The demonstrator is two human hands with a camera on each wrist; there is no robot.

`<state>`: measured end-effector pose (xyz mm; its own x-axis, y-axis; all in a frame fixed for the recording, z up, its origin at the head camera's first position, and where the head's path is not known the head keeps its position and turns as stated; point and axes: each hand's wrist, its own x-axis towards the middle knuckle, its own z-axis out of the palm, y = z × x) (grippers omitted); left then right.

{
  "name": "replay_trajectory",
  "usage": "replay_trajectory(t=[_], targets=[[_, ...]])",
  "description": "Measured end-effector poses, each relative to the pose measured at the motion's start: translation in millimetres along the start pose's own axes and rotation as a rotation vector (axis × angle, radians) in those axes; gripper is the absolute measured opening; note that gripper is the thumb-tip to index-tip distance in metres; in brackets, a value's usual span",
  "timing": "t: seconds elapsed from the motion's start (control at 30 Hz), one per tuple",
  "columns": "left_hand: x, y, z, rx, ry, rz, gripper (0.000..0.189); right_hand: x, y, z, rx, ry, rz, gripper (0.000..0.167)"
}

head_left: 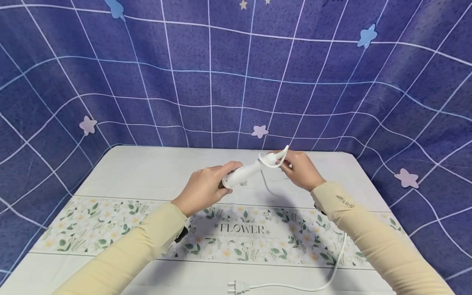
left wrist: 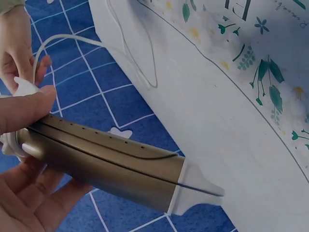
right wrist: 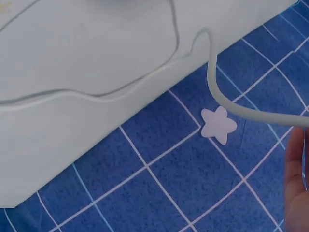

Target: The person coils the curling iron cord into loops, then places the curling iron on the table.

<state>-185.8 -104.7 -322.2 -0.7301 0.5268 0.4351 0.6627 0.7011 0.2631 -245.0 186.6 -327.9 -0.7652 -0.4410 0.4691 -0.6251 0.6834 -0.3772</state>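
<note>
A hair straightener [head_left: 243, 173] with a white handle is held up above the table, tilted with its cord end toward the far right. Its bronze barrel [left wrist: 106, 164] and white tip [left wrist: 193, 191] show in the left wrist view. My left hand [head_left: 206, 184] grips the straightener, thumb on one side and fingers on the other. At the cord end, my right hand [head_left: 300, 168] pinches the white cord [right wrist: 251, 114], which loops close to the handle. Only part of the right hand [right wrist: 297, 188] shows in the right wrist view.
The white table [head_left: 155, 172] carries a floral band with the word FLOWER. Near its front edge lies a two-pin plug [head_left: 239, 287], its cord curving right beneath the right forearm. A blue gridded curtain [head_left: 228, 94] with star shapes hangs behind and on both sides.
</note>
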Motion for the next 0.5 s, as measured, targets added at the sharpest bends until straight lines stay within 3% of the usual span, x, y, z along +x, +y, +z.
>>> replay_trajectory(t=[0.13,0.5], targets=[[0.6,0.3,-0.1,0.003,0.007,-0.041,0.073,-5.3,-2.1,6.4,-0.004,-0.032,0.009,0.012],[3.1,-0.5,0.3,0.017,-0.002,-0.131,0.075,-22.2,-5.1,17.1,0.114,-0.113,0.056,0.029]])
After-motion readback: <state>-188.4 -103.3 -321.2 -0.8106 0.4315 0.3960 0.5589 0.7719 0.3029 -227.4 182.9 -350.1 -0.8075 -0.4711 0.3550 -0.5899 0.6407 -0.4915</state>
